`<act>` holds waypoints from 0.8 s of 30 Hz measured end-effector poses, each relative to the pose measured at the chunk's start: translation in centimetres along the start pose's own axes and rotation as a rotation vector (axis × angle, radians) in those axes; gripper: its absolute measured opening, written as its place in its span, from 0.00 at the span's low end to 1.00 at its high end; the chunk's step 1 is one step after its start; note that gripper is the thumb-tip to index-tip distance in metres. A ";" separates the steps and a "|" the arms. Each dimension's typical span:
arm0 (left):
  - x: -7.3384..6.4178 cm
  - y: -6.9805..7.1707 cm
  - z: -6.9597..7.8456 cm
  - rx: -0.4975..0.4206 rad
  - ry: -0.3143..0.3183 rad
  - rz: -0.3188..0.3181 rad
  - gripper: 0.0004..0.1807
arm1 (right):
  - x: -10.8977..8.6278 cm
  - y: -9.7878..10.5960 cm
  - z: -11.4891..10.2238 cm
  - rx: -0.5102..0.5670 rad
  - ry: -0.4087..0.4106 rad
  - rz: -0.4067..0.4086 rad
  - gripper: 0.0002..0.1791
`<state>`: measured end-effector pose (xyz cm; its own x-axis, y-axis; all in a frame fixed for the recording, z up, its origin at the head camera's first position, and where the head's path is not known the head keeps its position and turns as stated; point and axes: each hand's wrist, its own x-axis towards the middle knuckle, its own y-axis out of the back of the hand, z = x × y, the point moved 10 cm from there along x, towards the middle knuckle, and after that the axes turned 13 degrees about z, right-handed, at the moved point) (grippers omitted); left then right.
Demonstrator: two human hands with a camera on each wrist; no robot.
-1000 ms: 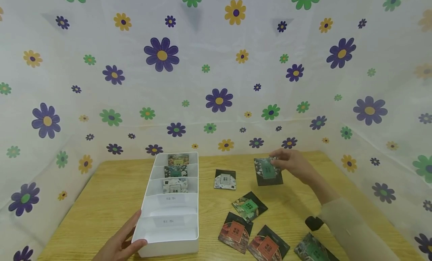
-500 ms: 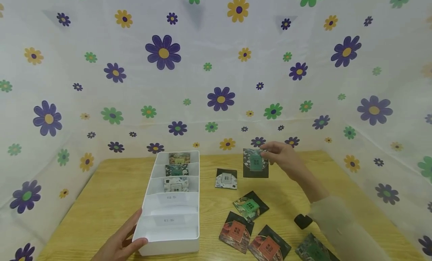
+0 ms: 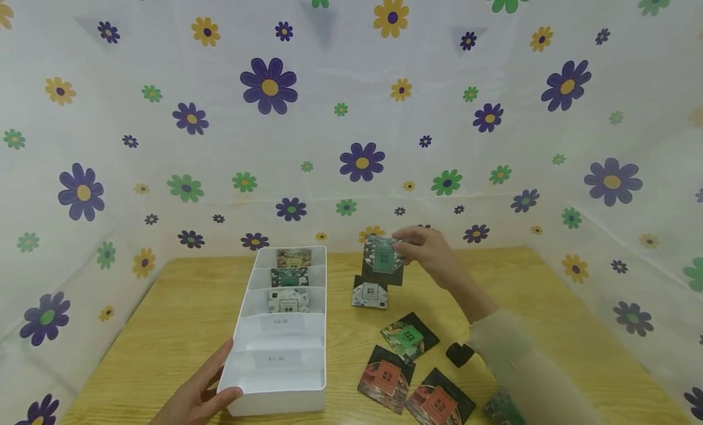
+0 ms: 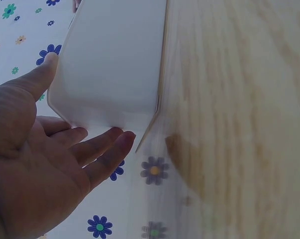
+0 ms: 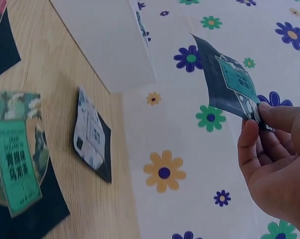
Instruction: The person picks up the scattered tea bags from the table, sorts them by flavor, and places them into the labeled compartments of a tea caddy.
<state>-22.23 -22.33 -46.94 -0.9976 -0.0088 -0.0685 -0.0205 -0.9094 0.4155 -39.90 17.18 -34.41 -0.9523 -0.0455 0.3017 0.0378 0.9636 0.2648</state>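
My right hand (image 3: 431, 254) pinches a dark square sachet with a teal label (image 3: 382, 258) by its upper right corner, thumb against fingers. It is held upright above a white-patterned sachet (image 3: 369, 295) on the table. In the right wrist view the held sachet (image 5: 233, 82) tilts out from the fingertips. My left hand (image 3: 200, 388) rests at the near left corner of a long white divided box (image 3: 276, 403), thumb at the near rim and fingers along the left side. Fairly straight, spread fingers (image 4: 107, 152) touch the box in the left wrist view.
Three far compartments hold one visible sachet each, such as a white floral one (image 3: 288, 301); two near compartments show handwritten labels. Right of the box lie a green-label sachet (image 3: 410, 336), two red-label sachets (image 3: 387, 379), and another (image 3: 502, 406) partly behind the sleeve. Flowered cloth (image 3: 351, 107) surrounds the table.
My right hand has carried the teal-label sachet left and slightly up, from the table's right side to above the white-patterned sachet. The left hand and box stay in place.
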 end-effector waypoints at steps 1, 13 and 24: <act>0.0 0.0 0.0 -0.004 -0.001 0.000 0.49 | 0.1 -0.5 -0.1 0.004 0.002 -0.004 0.17; -0.1 0.1 -0.1 -0.007 0.008 0.013 0.49 | 1.2 -5.9 -1.5 0.031 0.059 -0.045 0.15; 0.0 0.1 0.2 -0.019 -0.001 -0.004 0.49 | 2.2 -9.6 -2.3 0.006 0.057 -0.060 0.14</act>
<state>-22.21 -22.32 -46.77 -0.9976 -0.0042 -0.0692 -0.0237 -0.9170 0.3982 -41.64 7.19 -34.20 -0.9339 -0.1180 0.3376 -0.0206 0.9602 0.2785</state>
